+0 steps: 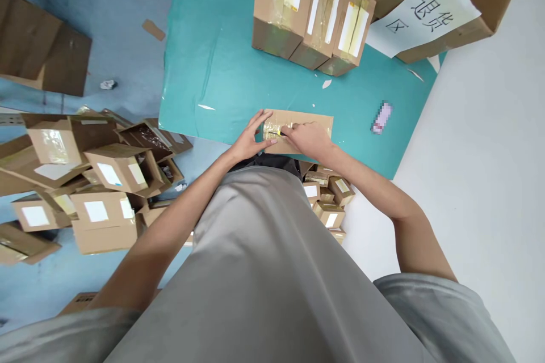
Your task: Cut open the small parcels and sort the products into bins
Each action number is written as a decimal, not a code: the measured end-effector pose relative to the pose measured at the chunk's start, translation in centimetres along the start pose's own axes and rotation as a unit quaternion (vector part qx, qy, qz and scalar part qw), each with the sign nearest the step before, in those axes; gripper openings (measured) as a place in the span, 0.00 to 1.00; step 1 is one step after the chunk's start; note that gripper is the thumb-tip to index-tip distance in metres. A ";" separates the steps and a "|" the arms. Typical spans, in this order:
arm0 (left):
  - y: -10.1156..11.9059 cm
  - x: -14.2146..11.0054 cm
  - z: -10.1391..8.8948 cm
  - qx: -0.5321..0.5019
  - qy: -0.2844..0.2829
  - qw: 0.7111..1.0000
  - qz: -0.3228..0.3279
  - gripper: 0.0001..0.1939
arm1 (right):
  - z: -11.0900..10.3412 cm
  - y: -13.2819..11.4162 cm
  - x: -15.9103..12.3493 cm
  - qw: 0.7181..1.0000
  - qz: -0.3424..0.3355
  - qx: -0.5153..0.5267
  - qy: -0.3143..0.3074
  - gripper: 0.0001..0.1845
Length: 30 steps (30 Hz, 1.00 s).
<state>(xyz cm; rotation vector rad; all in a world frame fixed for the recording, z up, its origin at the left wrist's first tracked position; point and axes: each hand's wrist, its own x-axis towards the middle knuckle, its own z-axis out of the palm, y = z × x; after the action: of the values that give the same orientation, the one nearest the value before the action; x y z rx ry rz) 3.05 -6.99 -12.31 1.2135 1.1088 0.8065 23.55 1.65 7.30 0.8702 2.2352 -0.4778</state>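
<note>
A small taped cardboard box (313,119) lies at the near edge of the green-topped table (213,68). My left hand (249,140) grips its left end, with the thumb on the near part and the fingers toward the far corner. Closed around a small utility knife (281,134), black with a yellow part, is my right hand (310,139). The knife's front end points left, over the clear tape on the box top. Most of its handle is hidden in my fingers, and I cannot tell how deep the blade sits.
Several taped boxes (313,17) stand at the table's far side, beside a large carton with a paper sign (426,14). A blurred pinkish item (382,117) lies to the right. Opened cartons (104,210) heap on the floor at left. A white wall (477,181) bounds the right.
</note>
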 end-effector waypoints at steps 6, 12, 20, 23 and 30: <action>-0.1 -0.1 -0.1 -0.006 -0.006 1.000 0.000 0.54 | -0.9 -1.8 0.8 1.000 -0.005 -0.019 -0.001 0.19; -0.2 0.2 -0.3 0.014 0.002 1.000 -0.014 0.54 | -1.4 -2.3 0.2 1.000 -0.006 -0.006 0.009 0.18; -0.7 0.3 -0.2 0.030 0.008 1.000 0.001 0.53 | 0.6 0.0 -2.3 0.997 0.071 -0.004 -0.015 0.18; -0.6 0.3 -0.3 0.038 0.006 0.999 0.005 0.53 | 1.1 1.7 -4.4 0.996 0.091 -0.011 -0.023 0.19; -0.7 0.4 -0.3 0.024 -0.002 1.000 0.008 0.55 | 1.2 1.9 -4.7 0.998 0.067 -0.008 0.011 0.22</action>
<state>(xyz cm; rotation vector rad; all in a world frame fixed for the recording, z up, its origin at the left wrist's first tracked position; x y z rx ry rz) 2.86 -6.63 -13.05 1.2653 1.1218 0.7928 28.02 0.21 9.66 1.0137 2.1791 -0.3879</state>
